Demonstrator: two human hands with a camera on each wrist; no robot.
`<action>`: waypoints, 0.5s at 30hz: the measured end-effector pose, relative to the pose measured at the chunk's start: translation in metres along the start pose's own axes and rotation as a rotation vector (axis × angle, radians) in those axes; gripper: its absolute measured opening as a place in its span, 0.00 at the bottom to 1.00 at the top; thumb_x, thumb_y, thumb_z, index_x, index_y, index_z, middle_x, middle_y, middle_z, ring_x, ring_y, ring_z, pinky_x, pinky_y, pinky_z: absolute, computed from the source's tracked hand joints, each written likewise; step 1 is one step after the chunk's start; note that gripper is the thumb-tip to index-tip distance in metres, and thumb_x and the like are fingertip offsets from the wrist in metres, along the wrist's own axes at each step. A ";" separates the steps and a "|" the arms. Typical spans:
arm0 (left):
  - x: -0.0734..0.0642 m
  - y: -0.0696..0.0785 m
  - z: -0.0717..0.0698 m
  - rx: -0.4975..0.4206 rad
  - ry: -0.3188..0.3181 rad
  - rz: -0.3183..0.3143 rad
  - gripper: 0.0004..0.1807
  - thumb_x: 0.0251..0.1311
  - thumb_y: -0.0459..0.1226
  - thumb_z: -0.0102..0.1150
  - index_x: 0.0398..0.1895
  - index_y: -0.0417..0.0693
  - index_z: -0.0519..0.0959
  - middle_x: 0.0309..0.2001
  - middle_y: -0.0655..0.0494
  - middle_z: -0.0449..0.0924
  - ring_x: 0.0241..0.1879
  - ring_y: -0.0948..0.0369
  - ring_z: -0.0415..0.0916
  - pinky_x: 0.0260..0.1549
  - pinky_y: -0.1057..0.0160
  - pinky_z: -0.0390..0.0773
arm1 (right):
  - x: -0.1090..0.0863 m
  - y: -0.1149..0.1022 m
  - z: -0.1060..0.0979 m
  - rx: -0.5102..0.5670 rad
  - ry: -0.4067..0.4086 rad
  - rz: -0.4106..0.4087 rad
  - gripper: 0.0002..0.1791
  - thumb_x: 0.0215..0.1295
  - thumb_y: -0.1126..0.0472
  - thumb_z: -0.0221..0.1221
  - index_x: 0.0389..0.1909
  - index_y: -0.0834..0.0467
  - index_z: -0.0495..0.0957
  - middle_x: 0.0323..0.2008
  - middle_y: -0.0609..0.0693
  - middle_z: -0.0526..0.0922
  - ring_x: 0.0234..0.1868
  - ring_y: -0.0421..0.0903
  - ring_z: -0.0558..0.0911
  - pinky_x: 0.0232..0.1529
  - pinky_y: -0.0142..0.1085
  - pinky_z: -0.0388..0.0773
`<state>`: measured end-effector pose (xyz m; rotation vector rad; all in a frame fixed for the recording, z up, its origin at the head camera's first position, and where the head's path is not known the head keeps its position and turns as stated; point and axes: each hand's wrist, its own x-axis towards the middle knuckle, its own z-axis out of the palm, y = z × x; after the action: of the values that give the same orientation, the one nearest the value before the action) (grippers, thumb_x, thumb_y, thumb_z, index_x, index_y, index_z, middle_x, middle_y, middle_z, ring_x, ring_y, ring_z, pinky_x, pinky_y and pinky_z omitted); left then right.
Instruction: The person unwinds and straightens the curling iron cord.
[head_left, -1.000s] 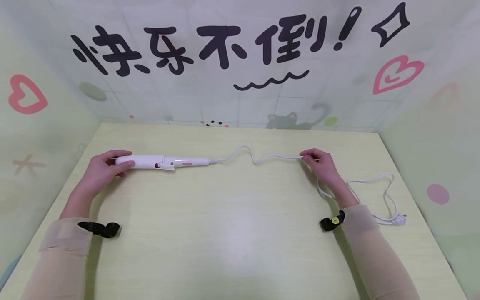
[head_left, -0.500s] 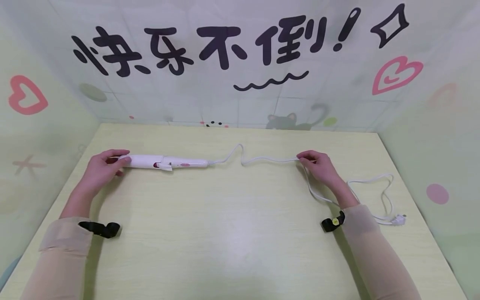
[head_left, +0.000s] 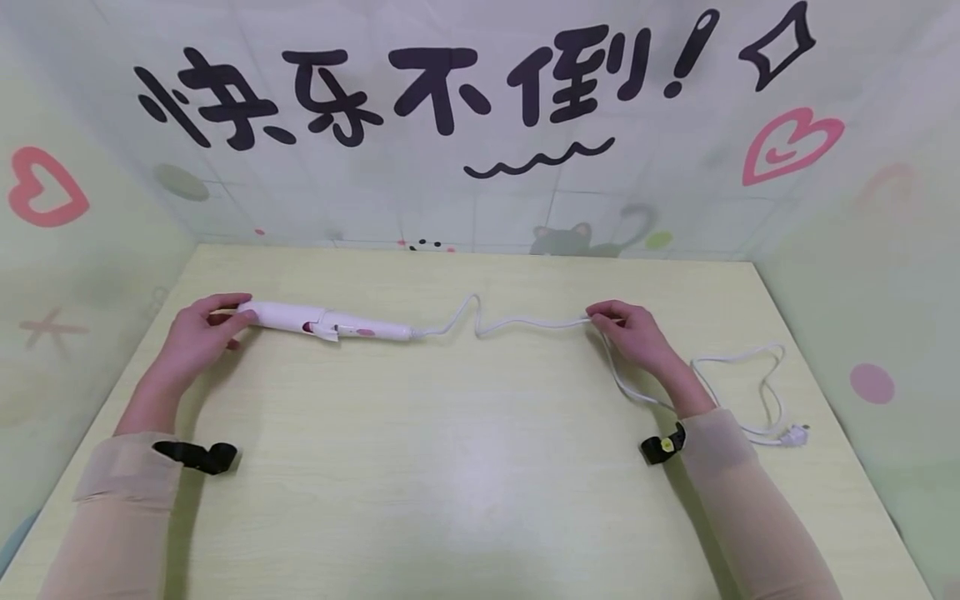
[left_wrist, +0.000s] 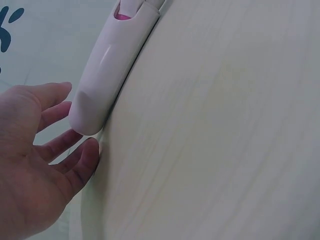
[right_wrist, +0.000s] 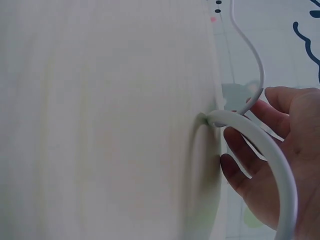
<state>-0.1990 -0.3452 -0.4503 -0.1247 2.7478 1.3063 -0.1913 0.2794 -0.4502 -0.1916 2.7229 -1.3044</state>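
Note:
A slim white hair styling iron (head_left: 281, 316) with a pink button on its handle lies near the back left of the table. My left hand (head_left: 197, 337) holds its rounded end, thumb in front and the other fingers behind. Up close in the left wrist view, the smooth white end of the iron (left_wrist: 100, 85) sits among the fingers. A wavy white power cord (head_left: 525, 320) runs rightward from the handle. My right hand (head_left: 636, 333) pinches the cord between thumb and index finger, the other fingers loosely bent. In the right wrist view, the cord (right_wrist: 277, 160) bends into a loop before the palm.
More cord loops on the right side of the table (head_left: 450, 500), ending in a white plug (head_left: 793, 435) near the right edge. Printed curtains with black lettering stand behind and beside the table. Each wrist wears a black camera mount (head_left: 662, 447).
My right hand has moved slightly left with the cord, which now bends more sharply midway. The iron has turned a little, its handle end coming slightly forward and left.

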 end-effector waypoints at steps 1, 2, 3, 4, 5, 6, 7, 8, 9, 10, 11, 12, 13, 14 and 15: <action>0.000 0.000 0.000 0.007 0.002 -0.003 0.39 0.73 0.57 0.54 0.76 0.39 0.64 0.67 0.35 0.64 0.32 0.64 0.79 0.31 0.68 0.78 | 0.000 0.000 0.000 -0.008 -0.004 -0.001 0.18 0.80 0.59 0.53 0.61 0.65 0.79 0.55 0.62 0.82 0.51 0.57 0.80 0.50 0.44 0.76; -0.001 0.000 0.000 0.009 0.001 -0.004 0.39 0.73 0.57 0.54 0.76 0.39 0.64 0.68 0.35 0.64 0.32 0.64 0.79 0.31 0.68 0.78 | 0.000 0.000 0.000 -0.013 -0.006 -0.005 0.18 0.80 0.59 0.53 0.61 0.65 0.79 0.55 0.63 0.82 0.51 0.58 0.80 0.51 0.45 0.76; -0.001 0.000 -0.001 0.009 -0.001 -0.003 0.39 0.74 0.56 0.54 0.76 0.39 0.64 0.69 0.34 0.63 0.32 0.64 0.79 0.31 0.69 0.78 | 0.000 0.000 0.000 -0.017 -0.008 -0.010 0.18 0.80 0.59 0.53 0.61 0.66 0.78 0.56 0.63 0.82 0.52 0.58 0.80 0.52 0.46 0.76; -0.001 0.000 -0.002 0.013 -0.002 -0.006 0.40 0.74 0.56 0.54 0.77 0.39 0.63 0.69 0.33 0.63 0.32 0.63 0.79 0.31 0.69 0.78 | 0.000 0.000 0.000 -0.020 -0.008 -0.016 0.19 0.80 0.59 0.53 0.61 0.66 0.78 0.56 0.63 0.82 0.52 0.59 0.80 0.52 0.48 0.76; -0.002 -0.001 -0.002 0.017 -0.005 -0.007 0.40 0.74 0.56 0.53 0.77 0.38 0.62 0.70 0.32 0.61 0.33 0.62 0.79 0.31 0.69 0.78 | 0.000 0.001 0.000 -0.023 -0.006 -0.022 0.19 0.80 0.59 0.53 0.61 0.66 0.78 0.56 0.64 0.82 0.53 0.60 0.80 0.54 0.49 0.76; -0.002 -0.001 -0.002 0.022 -0.005 -0.005 0.40 0.74 0.55 0.53 0.77 0.38 0.61 0.71 0.31 0.61 0.35 0.59 0.80 0.32 0.69 0.78 | -0.001 0.001 0.000 -0.028 0.001 -0.026 0.19 0.80 0.58 0.52 0.61 0.66 0.78 0.57 0.64 0.82 0.53 0.61 0.81 0.54 0.51 0.76; -0.002 -0.001 -0.003 0.029 -0.002 -0.001 0.40 0.75 0.55 0.52 0.78 0.37 0.60 0.71 0.30 0.60 0.37 0.55 0.81 0.32 0.69 0.79 | -0.002 0.001 -0.001 -0.032 0.010 -0.031 0.19 0.80 0.59 0.53 0.61 0.66 0.78 0.57 0.64 0.81 0.54 0.62 0.81 0.56 0.52 0.76; -0.003 0.000 -0.003 0.038 0.004 0.004 0.40 0.75 0.55 0.51 0.78 0.36 0.59 0.72 0.30 0.59 0.42 0.52 0.81 0.34 0.68 0.79 | -0.003 0.002 -0.001 -0.036 0.020 -0.039 0.19 0.80 0.59 0.52 0.61 0.66 0.78 0.58 0.64 0.81 0.55 0.63 0.81 0.57 0.53 0.76; -0.003 0.000 -0.003 0.049 0.013 0.013 0.40 0.76 0.54 0.50 0.78 0.36 0.58 0.72 0.29 0.58 0.48 0.46 0.79 0.39 0.64 0.80 | -0.004 0.002 -0.001 -0.043 0.032 -0.045 0.19 0.80 0.59 0.52 0.61 0.66 0.78 0.58 0.64 0.81 0.56 0.63 0.81 0.58 0.54 0.75; -0.004 0.002 -0.003 0.063 0.025 0.022 0.40 0.76 0.54 0.50 0.78 0.36 0.58 0.72 0.28 0.58 0.53 0.41 0.76 0.44 0.58 0.80 | -0.005 0.002 -0.002 -0.049 0.046 -0.050 0.19 0.80 0.60 0.52 0.61 0.66 0.78 0.58 0.65 0.81 0.56 0.64 0.80 0.58 0.55 0.75; -0.004 0.004 -0.003 0.073 0.040 0.037 0.39 0.77 0.53 0.49 0.78 0.35 0.57 0.72 0.27 0.57 0.59 0.36 0.71 0.49 0.52 0.78 | -0.007 0.001 -0.002 -0.054 0.061 -0.055 0.18 0.80 0.60 0.52 0.61 0.67 0.78 0.59 0.65 0.81 0.57 0.65 0.80 0.59 0.55 0.75; -0.005 0.007 -0.002 0.083 0.056 0.055 0.39 0.77 0.52 0.49 0.78 0.34 0.57 0.72 0.26 0.58 0.63 0.33 0.65 0.54 0.45 0.74 | -0.008 0.000 -0.003 -0.059 0.076 -0.062 0.18 0.79 0.61 0.53 0.61 0.67 0.78 0.59 0.65 0.80 0.57 0.65 0.80 0.59 0.56 0.74; -0.006 0.011 -0.001 0.094 0.072 0.077 0.38 0.77 0.51 0.49 0.78 0.33 0.57 0.71 0.25 0.58 0.65 0.31 0.61 0.56 0.39 0.70 | -0.010 -0.001 -0.003 -0.065 0.087 -0.073 0.18 0.79 0.62 0.53 0.61 0.67 0.78 0.59 0.66 0.80 0.58 0.65 0.79 0.60 0.57 0.74; -0.006 0.015 0.000 0.106 0.087 0.100 0.37 0.78 0.49 0.50 0.77 0.32 0.58 0.70 0.24 0.58 0.66 0.29 0.57 0.57 0.34 0.65 | -0.011 -0.002 -0.003 -0.074 0.098 -0.081 0.18 0.79 0.62 0.53 0.61 0.68 0.77 0.59 0.67 0.80 0.59 0.66 0.79 0.61 0.57 0.73; -0.007 0.020 0.001 0.116 0.098 0.127 0.35 0.78 0.47 0.50 0.77 0.32 0.59 0.69 0.23 0.58 0.66 0.28 0.56 0.57 0.30 0.62 | -0.013 -0.004 -0.004 -0.087 0.105 -0.088 0.18 0.79 0.63 0.53 0.62 0.68 0.77 0.59 0.67 0.79 0.59 0.66 0.78 0.61 0.57 0.72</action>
<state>-0.1941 -0.3314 -0.4350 -0.0055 2.9507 1.1944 -0.1792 0.2818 -0.4440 -0.2605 2.8931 -1.2528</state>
